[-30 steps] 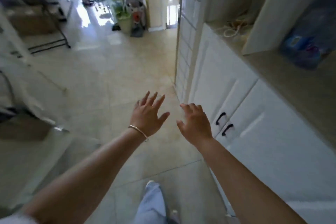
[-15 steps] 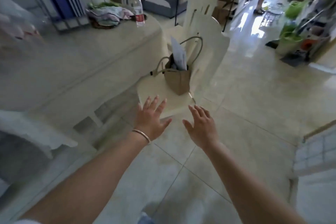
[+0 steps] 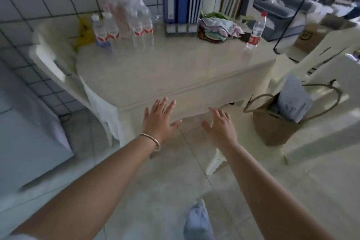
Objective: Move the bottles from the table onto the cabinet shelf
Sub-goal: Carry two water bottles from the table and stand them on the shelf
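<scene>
Several clear water bottles (image 3: 124,31) with red-and-white labels stand grouped at the far left of the cream table (image 3: 175,72), partly under torn plastic wrap. One more bottle (image 3: 256,31) with a red cap stands alone at the table's far right corner. My left hand (image 3: 158,120), with a bangle on the wrist, hovers open in front of the table's near edge. My right hand (image 3: 221,125) is open too, beside it and lower, over the floor. Both hands hold nothing. The cabinet shelf is out of view.
Blue binders (image 3: 183,0) in a rack and a pile of cloth (image 3: 218,27) sit at the back of the table. A cream chair (image 3: 54,58) stands at the left. Another chair at the right carries a brown tote bag (image 3: 276,122). A tiled wall is behind.
The view has swung from the white cabinet across the floor to the table. The table and bottles are now close in front; both hands stay open and stretched forward.
</scene>
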